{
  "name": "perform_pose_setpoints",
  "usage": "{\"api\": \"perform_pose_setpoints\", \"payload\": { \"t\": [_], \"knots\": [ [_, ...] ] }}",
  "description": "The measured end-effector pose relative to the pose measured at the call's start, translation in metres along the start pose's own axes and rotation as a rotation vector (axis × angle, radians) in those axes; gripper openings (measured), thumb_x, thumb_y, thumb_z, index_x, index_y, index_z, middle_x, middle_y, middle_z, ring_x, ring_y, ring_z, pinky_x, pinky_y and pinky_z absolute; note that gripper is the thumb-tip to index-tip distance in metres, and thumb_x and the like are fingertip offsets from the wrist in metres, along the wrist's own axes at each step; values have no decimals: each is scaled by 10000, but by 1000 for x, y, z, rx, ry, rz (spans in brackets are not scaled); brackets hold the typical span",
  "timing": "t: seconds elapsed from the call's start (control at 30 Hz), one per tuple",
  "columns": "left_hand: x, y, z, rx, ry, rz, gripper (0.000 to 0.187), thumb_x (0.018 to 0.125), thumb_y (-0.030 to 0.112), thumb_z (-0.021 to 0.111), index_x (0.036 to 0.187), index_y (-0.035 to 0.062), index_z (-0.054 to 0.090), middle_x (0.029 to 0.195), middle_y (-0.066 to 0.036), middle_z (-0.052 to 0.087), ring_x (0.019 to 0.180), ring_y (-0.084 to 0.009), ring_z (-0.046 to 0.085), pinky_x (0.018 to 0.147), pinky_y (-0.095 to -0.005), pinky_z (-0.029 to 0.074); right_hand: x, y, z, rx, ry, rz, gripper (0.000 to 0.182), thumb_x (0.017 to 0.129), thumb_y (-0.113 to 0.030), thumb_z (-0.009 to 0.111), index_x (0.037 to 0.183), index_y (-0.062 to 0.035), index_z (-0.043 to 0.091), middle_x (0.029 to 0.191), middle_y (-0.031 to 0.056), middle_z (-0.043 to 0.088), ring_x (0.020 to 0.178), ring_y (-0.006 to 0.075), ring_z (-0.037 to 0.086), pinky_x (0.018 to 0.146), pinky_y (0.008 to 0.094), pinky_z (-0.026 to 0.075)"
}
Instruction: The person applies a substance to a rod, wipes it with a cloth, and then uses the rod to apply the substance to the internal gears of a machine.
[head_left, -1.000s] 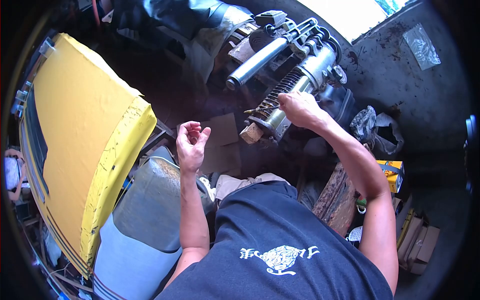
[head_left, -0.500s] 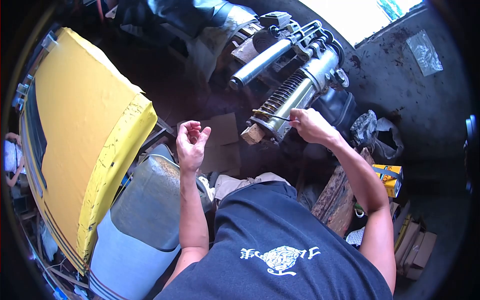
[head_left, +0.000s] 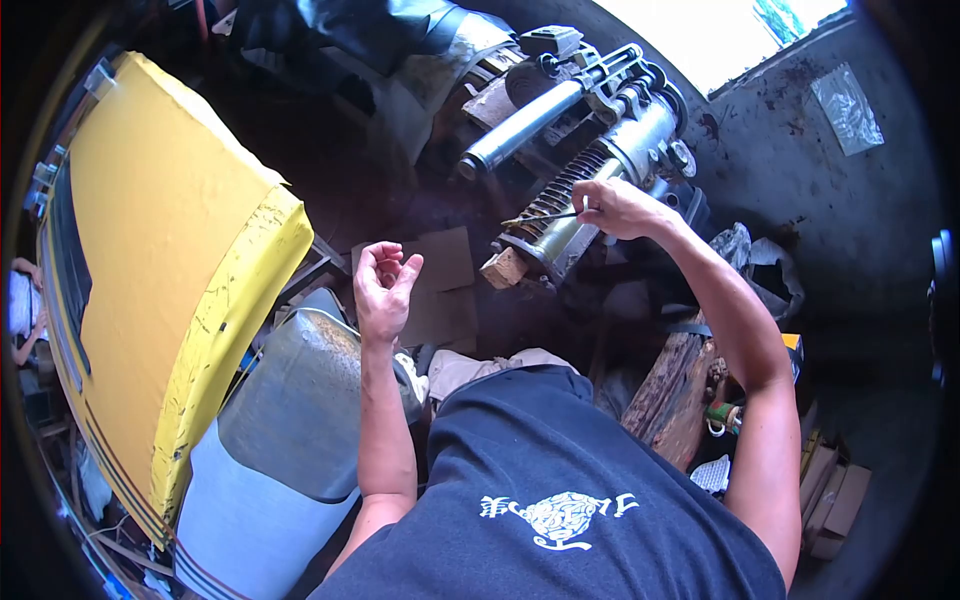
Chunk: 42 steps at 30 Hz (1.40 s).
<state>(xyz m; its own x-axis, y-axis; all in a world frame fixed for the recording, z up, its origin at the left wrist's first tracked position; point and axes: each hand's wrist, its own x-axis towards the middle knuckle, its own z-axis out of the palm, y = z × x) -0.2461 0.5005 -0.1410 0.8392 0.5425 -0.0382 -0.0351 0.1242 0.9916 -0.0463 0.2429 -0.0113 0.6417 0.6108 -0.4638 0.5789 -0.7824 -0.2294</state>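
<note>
My right hand (head_left: 618,208) is closed on the dark handle of a thin brush (head_left: 545,218). The brush's yellowish tip lies at the lower end of a coil spring (head_left: 568,188), part of a metal machine with a shiny cylinder (head_left: 525,128) and a grey round body (head_left: 645,135). A wooden block (head_left: 503,268) sits at the machine's lower end. My left hand (head_left: 383,290) is raised in the air left of the machine, fingers curled but apart from the thumb, with nothing seen in it.
A large yellow panel (head_left: 170,250) stands at the left, beside a grey seat-like piece (head_left: 290,410). Cardboard (head_left: 440,285) lies beyond my left hand. Wooden beams (head_left: 670,400) and boxes (head_left: 835,500) are at the right. Part of a person (head_left: 25,305) shows at the far left.
My right hand has moved slightly up with the brush, whose tip stays near the spring's lower end. My right forearm now hides most of the yellow box. My left hand is nearly unchanged.
</note>
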Motion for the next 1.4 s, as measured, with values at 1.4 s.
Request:
{"api": "perform_pose_setpoints", "payload": {
  "t": [1.4],
  "knots": [
    [-12, -16, -3, 17, 37, -4, 315, 777, 209, 757, 971, 49, 567, 862, 3, 517, 704, -63, 442, 621, -203, 388, 11, -22, 10, -121, 98, -84, 141, 849, -181, 579, 821, -43, 594, 810, 155, 641, 813, 335, 631, 693, 437, 485]
  ]
}}
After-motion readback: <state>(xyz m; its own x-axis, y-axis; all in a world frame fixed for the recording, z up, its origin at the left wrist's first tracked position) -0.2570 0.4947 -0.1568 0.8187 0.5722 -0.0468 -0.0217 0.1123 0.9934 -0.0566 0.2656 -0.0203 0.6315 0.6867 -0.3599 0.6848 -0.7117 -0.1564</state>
